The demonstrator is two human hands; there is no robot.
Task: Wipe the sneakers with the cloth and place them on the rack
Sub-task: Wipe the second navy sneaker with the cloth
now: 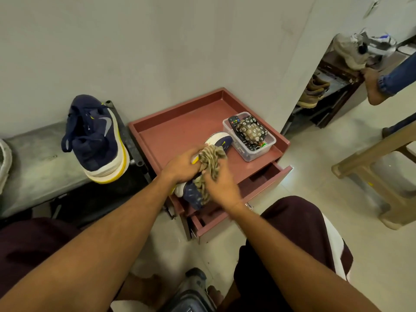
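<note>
Your forearms stretched up from the bottom of the frame to its middle, where your left hand curled round a navy sneaker above the red cabinet. Your right hand clutched the single cloth against it. Two sneakers showed; the second sneaker stood at centre left on a grey ledge. Wiping seemed about halfway, and racking was not yet done.

- Left hand, mid-frame, grips a sneaker; its forearm enters from lower left.
- Right hand, just beside it, clutches a cloth; its forearm enters from lower right.
</note>
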